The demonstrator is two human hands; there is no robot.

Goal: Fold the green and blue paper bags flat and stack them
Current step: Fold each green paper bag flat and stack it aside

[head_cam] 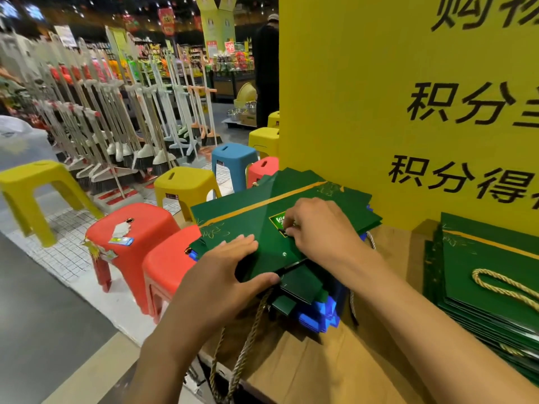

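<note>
Left hand point(230, 263) presses flat, fingers together, on the top green bag point(248, 217). Right hand point(318, 228) fingers curl, pinching its middle. The pile point(320, 313) overhangs the counter's point(320, 363) left edge, so we risk pushing it off onto the stool point(166, 263).

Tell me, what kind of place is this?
Most likely a supermarket or big shop. Brooms stand in long display rows, plastic stools sit out with tags on, and shelves of goods with price signs fill the back.
</note>
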